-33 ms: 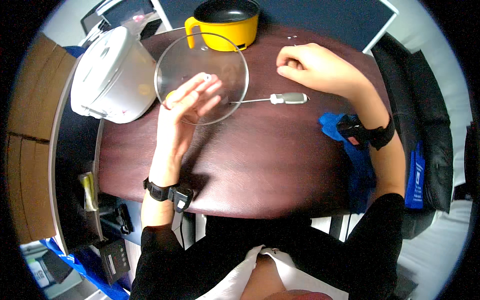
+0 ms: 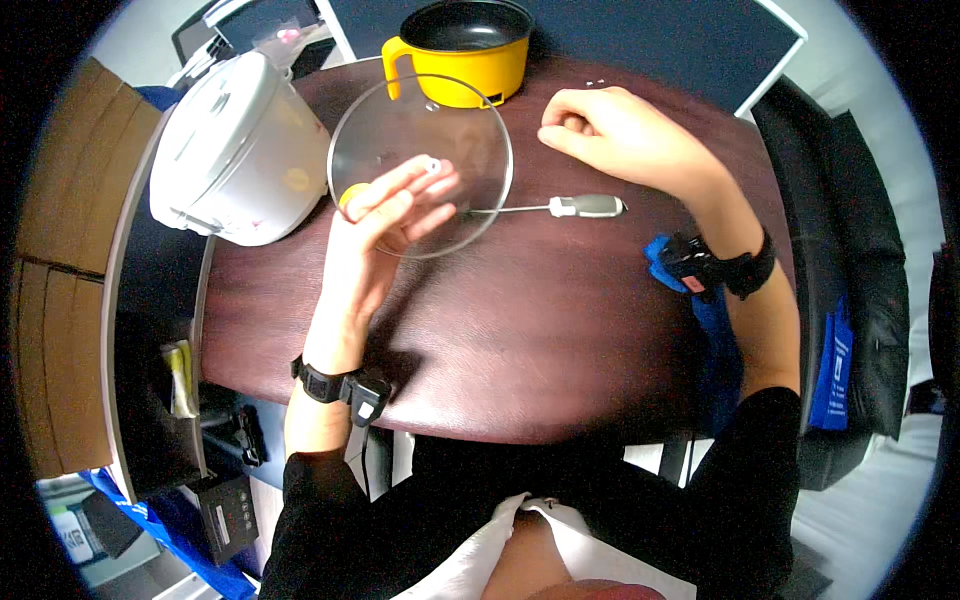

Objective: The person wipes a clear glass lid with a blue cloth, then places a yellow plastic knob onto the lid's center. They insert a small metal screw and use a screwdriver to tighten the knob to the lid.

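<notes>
My left hand (image 2: 385, 205) holds a round clear glass lid (image 2: 470, 125) tilted above the table. Its fingers show through the glass, and a small pale ring (image 2: 433, 165) is at the lid's middle, over the fingertips. A yellow piece (image 2: 353, 197) shows beside the base of the left index finger; its shape is mostly hidden. To the right of the lid, my right hand (image 2: 610, 130) hovers with curled fingers; whatever they hold is hidden. Between the hands and nearer me lies a screwdriver (image 2: 588, 206) with a grey handle, its tip behind the lid.
Behind the lid stands a yellow pot (image 2: 465, 70) with a dark inside. A white rice cooker (image 2: 235, 150) is at the left. Small shiny bits (image 2: 595, 83) lie at the back of the brown table (image 2: 520, 340). Blue cloth (image 2: 712, 335) hangs by my right forearm.
My right hand has moved a little left, toward the lid. The whole view has shifted slightly; my left hand still holds the lid.
</notes>
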Motion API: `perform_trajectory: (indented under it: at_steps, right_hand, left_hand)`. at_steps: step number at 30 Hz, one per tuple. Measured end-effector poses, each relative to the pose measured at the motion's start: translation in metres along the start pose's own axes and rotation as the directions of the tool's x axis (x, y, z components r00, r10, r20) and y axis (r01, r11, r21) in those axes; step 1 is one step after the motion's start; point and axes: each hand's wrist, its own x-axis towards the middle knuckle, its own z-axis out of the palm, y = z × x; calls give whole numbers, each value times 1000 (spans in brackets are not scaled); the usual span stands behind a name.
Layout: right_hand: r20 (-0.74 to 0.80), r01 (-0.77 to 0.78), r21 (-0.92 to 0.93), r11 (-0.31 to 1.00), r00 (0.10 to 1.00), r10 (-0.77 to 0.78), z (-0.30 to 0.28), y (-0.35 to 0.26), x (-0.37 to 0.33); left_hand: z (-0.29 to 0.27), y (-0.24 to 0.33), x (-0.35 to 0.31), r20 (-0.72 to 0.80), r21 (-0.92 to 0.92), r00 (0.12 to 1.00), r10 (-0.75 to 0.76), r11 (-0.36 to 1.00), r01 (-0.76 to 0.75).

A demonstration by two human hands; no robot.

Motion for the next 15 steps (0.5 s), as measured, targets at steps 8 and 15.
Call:
perform_trajectory:
  at_steps: [8,15]
  right_hand:
    - [196,-79,468,880,980,-17,47,23,26]
    - [224,-41,354,934,974,-42,19,40,17]
  left_hand:
    - [-6,-1,4,58,47,996,-65,997,63]
    - [-21,2,6,-102,64,993,51,997,-44]
